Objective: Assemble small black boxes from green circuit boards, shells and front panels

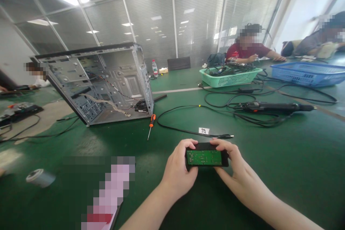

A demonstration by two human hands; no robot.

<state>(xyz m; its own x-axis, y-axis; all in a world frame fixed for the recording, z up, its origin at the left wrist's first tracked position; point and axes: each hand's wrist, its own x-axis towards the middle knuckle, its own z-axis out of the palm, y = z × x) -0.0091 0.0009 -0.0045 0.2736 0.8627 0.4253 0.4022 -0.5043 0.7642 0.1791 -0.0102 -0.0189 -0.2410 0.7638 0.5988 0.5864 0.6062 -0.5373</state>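
Observation:
A green circuit board (204, 157) sits in a black housing (204, 146), held just above the green table. My left hand (179, 167) is closed on the housing's left end, fingers on the far edge and thumb on the near edge. Gripping the right end the same way is my right hand (233, 161). Beyond the hands lies a black cable (185, 132) whose plug end points right. A small white label (204, 130) marked with handwritten figures rests beside it. An orange-handled screwdriver (151, 124) lies further left on the table.
An open computer case (118, 79) stands at the left. A black electric screwdriver (275, 107) lies at the right among cables. Behind it are a green basket (229, 79) of cables and a blue basket (309, 75). A roll (40, 178) lies at the left. Other people sit around the table.

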